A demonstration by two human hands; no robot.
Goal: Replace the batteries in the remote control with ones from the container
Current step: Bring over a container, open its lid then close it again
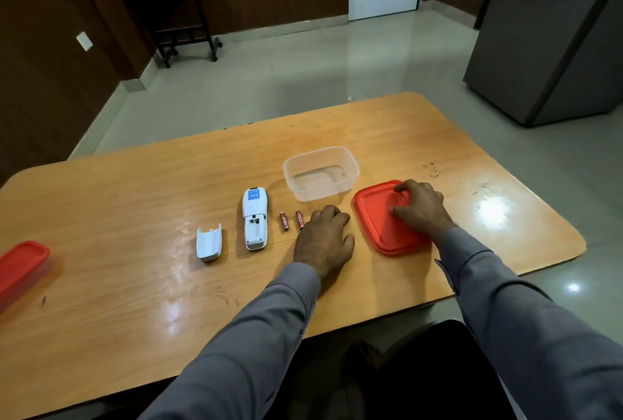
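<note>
A white remote control (255, 217) lies face down mid-table with its battery bay uncovered and empty. Its white cover (209, 243) lies to the left. Two reddish batteries (284, 220) (299, 219) lie side by side just right of the remote. My left hand (323, 237) rests palm down beside the right battery, fingers loosely curled, holding nothing that I can see. Behind it stands a clear plastic container (320, 173), open and looking empty. Its red lid (381, 224) lies flat to the right, with my right hand (421, 207) on top, fingers curled on it.
The wooden table (135, 285) has rounded corners; its right edge runs close past the lid. Another red-lidded container (20, 268) sits at the far left edge. A grey fridge (556, 49) and a dark side table (175, 15) stand on the floor beyond.
</note>
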